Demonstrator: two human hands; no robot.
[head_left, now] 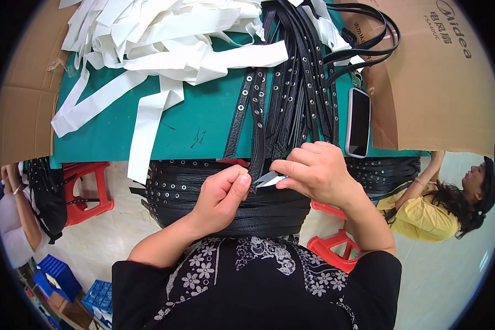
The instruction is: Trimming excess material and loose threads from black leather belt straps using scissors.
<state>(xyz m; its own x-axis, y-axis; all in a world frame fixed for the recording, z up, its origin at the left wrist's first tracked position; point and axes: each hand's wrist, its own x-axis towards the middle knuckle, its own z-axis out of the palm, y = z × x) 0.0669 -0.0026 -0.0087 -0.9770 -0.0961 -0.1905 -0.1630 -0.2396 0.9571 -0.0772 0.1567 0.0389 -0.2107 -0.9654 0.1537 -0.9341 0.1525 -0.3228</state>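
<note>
Between the thumb and fingers of my left hand (219, 199) is the lower end of a black leather strap (257, 157) that hangs over the table's near edge. My right hand (318, 171) is closed around small thread snips (268, 180). Their pointed metal blades reach left to the strap's end, close beside my left fingertips. Whether the blades touch the strap, I cannot tell. A bundle of black straps with metal eyelets (292, 71) lies on the green table (203, 118) beyond my hands. More eyeleted straps (225, 212) lie in a thick pile below them, across my lap.
White fabric strips (176, 52) are heaped at the far left, one dangling off the table. A phone (358, 122) lies right of the bundle, beside a cardboard box (440, 71). Red stools (88, 190) stand on the floor. Another person in yellow (423, 214) sits at right, another at left.
</note>
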